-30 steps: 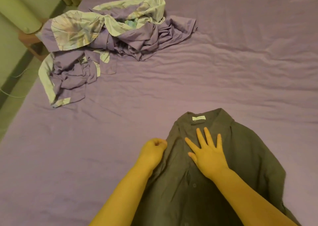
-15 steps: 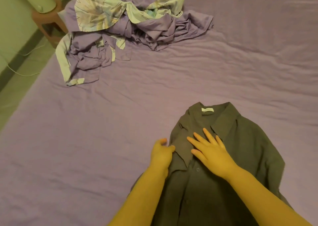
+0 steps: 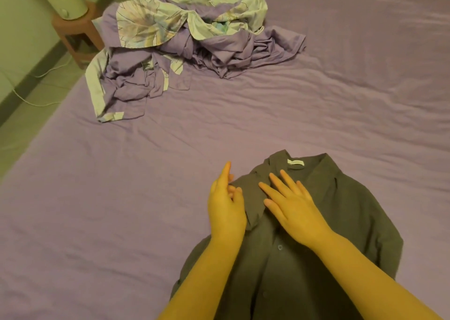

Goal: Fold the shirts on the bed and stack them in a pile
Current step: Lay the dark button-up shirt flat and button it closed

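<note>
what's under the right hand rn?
The right hand lies flat, fingers straight, on the dark grey button-up shirt, just below its collar. Under the shirt is the purple bedsheet; anything between them is covered.

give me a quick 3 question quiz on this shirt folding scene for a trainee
1. True or false: the dark shirt lies collar away from the person.
2. Which hand lies flat on the shirt's chest? A) left hand B) right hand
3. Fill in: the crumpled purple pile sits at the bed's far ___ side.

Key: 1 true; 2 B; 3 left.
</note>
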Action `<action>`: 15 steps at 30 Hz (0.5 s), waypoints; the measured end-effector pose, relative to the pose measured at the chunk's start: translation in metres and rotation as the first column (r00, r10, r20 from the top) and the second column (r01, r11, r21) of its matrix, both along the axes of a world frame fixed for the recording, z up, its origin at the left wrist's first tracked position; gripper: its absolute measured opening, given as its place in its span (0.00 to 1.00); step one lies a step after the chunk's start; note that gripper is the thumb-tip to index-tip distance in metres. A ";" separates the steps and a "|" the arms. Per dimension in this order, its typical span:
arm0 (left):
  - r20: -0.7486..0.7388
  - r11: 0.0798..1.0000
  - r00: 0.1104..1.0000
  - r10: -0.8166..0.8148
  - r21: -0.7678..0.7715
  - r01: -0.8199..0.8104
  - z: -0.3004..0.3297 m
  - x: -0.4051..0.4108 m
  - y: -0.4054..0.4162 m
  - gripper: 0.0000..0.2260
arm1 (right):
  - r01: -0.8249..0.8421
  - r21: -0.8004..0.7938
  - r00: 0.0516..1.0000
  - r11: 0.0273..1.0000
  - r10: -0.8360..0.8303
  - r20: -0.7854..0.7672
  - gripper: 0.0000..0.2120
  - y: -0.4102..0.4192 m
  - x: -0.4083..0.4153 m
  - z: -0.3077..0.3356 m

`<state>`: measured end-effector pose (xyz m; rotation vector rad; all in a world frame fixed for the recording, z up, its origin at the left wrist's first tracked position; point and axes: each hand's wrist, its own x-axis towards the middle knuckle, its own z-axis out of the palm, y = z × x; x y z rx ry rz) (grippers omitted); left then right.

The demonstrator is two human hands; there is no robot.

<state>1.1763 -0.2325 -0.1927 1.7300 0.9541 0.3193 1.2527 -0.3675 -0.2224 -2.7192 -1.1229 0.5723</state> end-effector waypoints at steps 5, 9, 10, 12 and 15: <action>0.016 0.975 0.990 -0.143 0.175 0.138 -0.006 0.009 0.060 0.20 | -0.019 -0.022 1.000 1.000 0.019 -0.012 0.46 0.034 0.005 -0.015; -0.087 0.916 0.962 -0.260 0.293 0.274 -0.031 0.020 0.106 0.19 | -0.018 -0.072 0.999 0.997 0.020 0.034 0.42 0.061 0.003 -0.041; -0.113 0.919 0.963 -0.245 0.287 0.268 -0.042 0.022 0.117 0.19 | -0.012 -0.096 0.999 0.995 0.016 0.043 0.42 0.065 0.003 -0.050; -0.161 0.950 0.971 -0.177 0.230 0.211 -0.064 0.024 0.137 0.18 | -0.004 -0.154 0.999 0.988 0.010 0.041 0.42 0.067 0.005 -0.070; -0.212 0.961 0.965 -0.153 0.197 0.195 -0.093 0.031 0.154 0.15 | -0.022 -0.193 0.993 0.981 0.045 0.112 0.38 0.063 0.013 -0.087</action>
